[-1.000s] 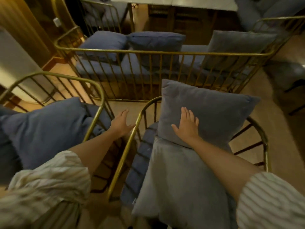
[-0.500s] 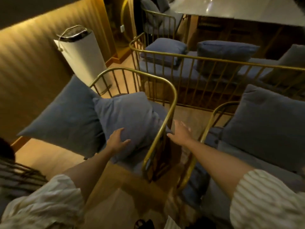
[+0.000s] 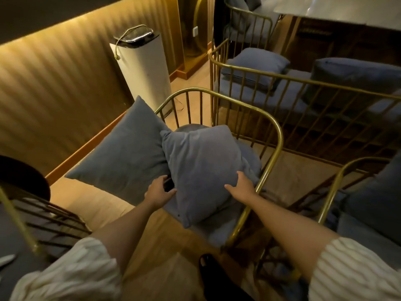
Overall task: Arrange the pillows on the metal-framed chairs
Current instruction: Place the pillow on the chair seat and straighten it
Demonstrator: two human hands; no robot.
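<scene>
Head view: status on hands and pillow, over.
Left hand grips front pillow, left edge; right hand holds right edge. Pillow in chair. Second pillow touching, left.

Both hands on front pillow in the gold metal-framed chair. Left hand grips its left edge, thumb on the face, fingers behind. Right hand holds the right lower edge, thumb spread on the face. Front pillow stands tilted on the seat, overlapping a second grey pillow that leans out over the chair's left side. Tall white unit by the ribbed wall. Long metal-framed bench behind with two blue pillows. Another chair at right with a pillow.
</scene>
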